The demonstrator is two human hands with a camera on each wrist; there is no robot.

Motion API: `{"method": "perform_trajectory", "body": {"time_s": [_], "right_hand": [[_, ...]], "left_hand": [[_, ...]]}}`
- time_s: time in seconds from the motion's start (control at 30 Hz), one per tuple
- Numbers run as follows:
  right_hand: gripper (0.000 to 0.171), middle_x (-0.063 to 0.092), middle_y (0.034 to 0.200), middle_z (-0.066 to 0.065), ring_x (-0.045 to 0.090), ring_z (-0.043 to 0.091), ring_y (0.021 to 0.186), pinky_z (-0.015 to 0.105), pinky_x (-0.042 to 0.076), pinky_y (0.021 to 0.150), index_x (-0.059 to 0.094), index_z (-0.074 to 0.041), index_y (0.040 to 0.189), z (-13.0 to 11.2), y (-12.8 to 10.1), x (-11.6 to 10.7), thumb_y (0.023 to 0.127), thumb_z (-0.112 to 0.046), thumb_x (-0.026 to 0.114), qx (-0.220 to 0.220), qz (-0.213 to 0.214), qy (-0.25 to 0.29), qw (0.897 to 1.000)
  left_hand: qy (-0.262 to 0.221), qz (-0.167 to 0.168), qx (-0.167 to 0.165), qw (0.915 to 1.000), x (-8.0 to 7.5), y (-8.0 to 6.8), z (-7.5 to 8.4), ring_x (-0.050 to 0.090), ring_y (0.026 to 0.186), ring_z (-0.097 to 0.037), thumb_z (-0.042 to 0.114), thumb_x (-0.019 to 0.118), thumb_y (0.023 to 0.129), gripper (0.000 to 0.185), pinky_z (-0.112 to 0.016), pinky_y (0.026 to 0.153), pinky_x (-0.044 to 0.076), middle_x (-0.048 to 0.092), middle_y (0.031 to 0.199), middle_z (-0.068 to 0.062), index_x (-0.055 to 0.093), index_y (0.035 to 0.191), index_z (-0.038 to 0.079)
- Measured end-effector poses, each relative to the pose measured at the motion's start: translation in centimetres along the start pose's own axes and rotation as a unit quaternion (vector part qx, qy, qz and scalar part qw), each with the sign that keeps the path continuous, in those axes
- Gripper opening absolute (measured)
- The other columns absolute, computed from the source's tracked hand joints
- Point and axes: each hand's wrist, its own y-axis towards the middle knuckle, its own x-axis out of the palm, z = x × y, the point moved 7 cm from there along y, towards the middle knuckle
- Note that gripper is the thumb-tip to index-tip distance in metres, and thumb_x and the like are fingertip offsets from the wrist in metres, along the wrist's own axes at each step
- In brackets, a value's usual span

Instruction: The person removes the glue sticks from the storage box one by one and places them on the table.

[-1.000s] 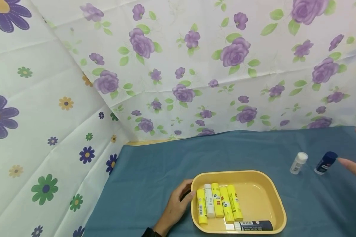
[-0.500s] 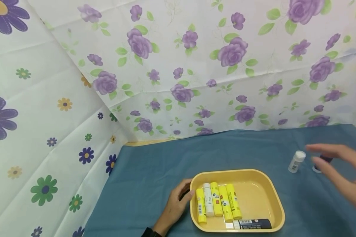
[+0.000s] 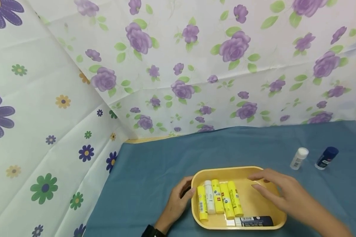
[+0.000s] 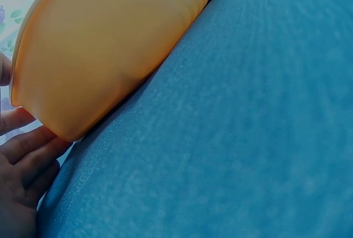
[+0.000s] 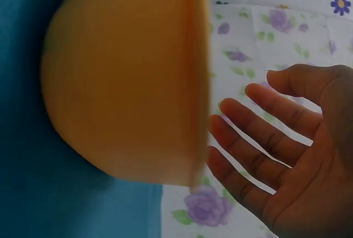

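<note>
Working before flowered sheets [image 3: 166, 33] and over a blue cloth [image 3: 154, 171], keeping the yellow tray [image 3: 249, 204] toward the near edge of that cloth. Steadying the tray by its left edge with the left hand [image 3: 177, 199], holding the rim between thumb and fingers. Bringing the right hand [image 3: 290, 194] in over the tray's right edge, after hovering a moment ago toward the cloth's far right corner; holding its fingers and thumb well apart and gripping nothing, perhaps touching the rim, perhaps only just beside it. Showing inside the tray a dark tube with a white end [image 3: 256, 221], lying along the near edge toward the near right corner, then four yellow tubes [image 3: 235, 198] and a white tube [image 3: 209, 197], lying side by side from the left edge inward. Leaving a dark blue tube [image 3: 326, 158] and a short white tube [image 3: 299, 158] standing upright outside, toward the cloth's far right corner, in the same places as before; so, seemingly, turning both hands to the tray while adding nothing to it.
</note>
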Motion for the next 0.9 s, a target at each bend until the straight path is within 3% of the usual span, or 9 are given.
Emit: {"method": "perform_trajectory", "body": {"time_s": [0.27,0.4,0.5,0.57,0.73,0.9], "right_hand": [[0.024,0.068,0.114,-0.017,0.067,0.013,0.105,0.040,0.060,0.082,0.070,-0.031,0.119,1.4,-0.4,2.8,0.095,-0.033,0.072,0.039,-0.070,0.012,0.997],[0.026,0.067,0.111,-0.020,0.066,0.011,0.102,0.042,0.056,0.088,0.070,-0.035,0.118,1.2,-0.9,5.1,0.096,-0.048,0.068,0.015,-0.092,-0.069,0.993],[0.022,0.061,0.099,-0.026,0.059,0.004,0.093,0.039,0.052,0.086,0.071,-0.040,0.108,0.9,-1.0,6.0,0.095,-0.056,0.065,-0.010,-0.082,-0.148,0.985],[0.016,0.054,0.088,-0.027,0.053,0.001,0.085,0.036,0.050,0.083,0.069,-0.041,0.097,0.8,-1.0,6.3,0.094,-0.056,0.065,-0.017,-0.077,-0.171,0.982],[0.026,0.037,0.066,-0.026,0.038,-0.005,0.064,0.032,0.039,0.073,0.054,-0.042,0.075,0.9,-1.2,6.5,0.095,-0.055,0.064,-0.009,-0.105,-0.161,0.981],[0.037,0.033,0.057,-0.026,0.030,-0.005,0.053,0.030,0.028,0.071,0.047,-0.043,0.066,0.5,-1.7,6.8,0.099,-0.052,0.060,-0.020,-0.128,-0.142,0.981]], "left_hand": [[-0.007,-0.009,0.023,0.9997,0.2,0.2,0.2,0.057,0.129,-0.020,0.024,0.052,0.108,0.033,-0.036,0.108,0.047,0.061,0.137,0.002,0.056,0.140,0.025],[-0.002,-0.006,0.019,0.9998,0.0,0.1,0.2,0.057,0.128,-0.019,0.023,0.052,0.108,0.033,-0.036,0.108,0.047,0.061,0.137,0.003,0.057,0.140,0.025],[0.001,-0.003,0.016,0.9999,-0.1,0.3,0.2,0.057,0.128,-0.019,0.024,0.052,0.108,0.033,-0.036,0.108,0.047,0.061,0.136,0.004,0.057,0.140,0.025],[0.001,-0.003,0.012,0.9999,-0.2,0.4,0.2,0.057,0.129,-0.018,0.024,0.053,0.107,0.033,-0.036,0.108,0.047,0.062,0.136,0.004,0.057,0.140,0.026],[-0.003,-0.006,0.010,0.9999,-0.1,0.5,0.0,0.058,0.128,-0.018,0.024,0.053,0.108,0.033,-0.035,0.109,0.047,0.062,0.136,0.003,0.058,0.140,0.024],[-0.011,-0.011,0.009,0.9998,0.0,-0.1,-0.1,0.058,0.128,-0.020,0.022,0.052,0.108,0.032,-0.035,0.109,0.047,0.062,0.136,0.001,0.057,0.140,0.022]]}}
